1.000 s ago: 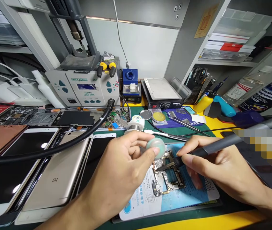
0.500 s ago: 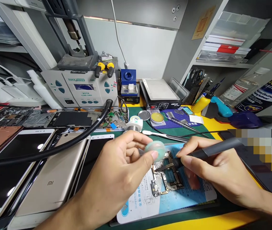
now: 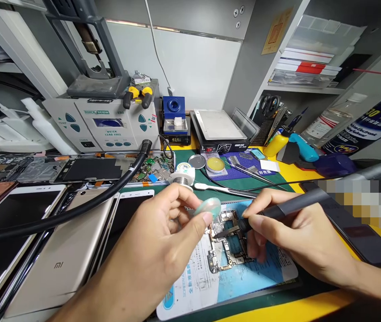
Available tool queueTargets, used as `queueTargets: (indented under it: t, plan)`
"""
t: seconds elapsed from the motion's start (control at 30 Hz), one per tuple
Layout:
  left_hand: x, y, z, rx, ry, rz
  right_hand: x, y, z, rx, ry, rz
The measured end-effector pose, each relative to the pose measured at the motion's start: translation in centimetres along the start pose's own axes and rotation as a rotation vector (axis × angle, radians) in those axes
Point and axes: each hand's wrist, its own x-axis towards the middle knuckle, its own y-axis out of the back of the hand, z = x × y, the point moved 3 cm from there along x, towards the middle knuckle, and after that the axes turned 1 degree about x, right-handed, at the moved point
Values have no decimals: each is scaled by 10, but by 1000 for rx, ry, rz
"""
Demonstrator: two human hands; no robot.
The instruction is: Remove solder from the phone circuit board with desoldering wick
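Head view had the left hand (image 3: 163,237) nearest, its fingers clamped on a round greenish disc (image 3: 209,208) held between thumb and fingertips. The right hand (image 3: 297,243) gripped a soldering iron (image 3: 294,203) like a pen, thumb and fingers closed around its dark handle. Beneath both hands, a circuit board (image 3: 222,266) lay on a blue-and-white card (image 3: 193,288), itself on the green-matted tabletop (image 3: 257,302). The iron's tip (image 3: 223,233) pointed down at the board's left side.

Good work here seemed to call for a steady right wrist, light pressure and a tip kept off the neighbouring parts; the disc was best held clear of the metal, and the board kept from sliding on the card.

The disc and left fingers hid the board's upper left corner, and the right fingers covered part of its right edge. Something coppery beside the tip was too small to make out; whether the tip touched it could not be told. The iron's rear ran out of frame.

Farther back stood a solder spool (image 3: 182,172), an open tin (image 3: 215,164) and a hot-air station (image 3: 116,129).
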Motion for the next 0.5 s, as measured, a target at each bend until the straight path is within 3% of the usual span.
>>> queueTargets:
  t: [0.5]
  plan:
    - [1,-5,-7,116,-91,49,1,1,2,18,34,-9]
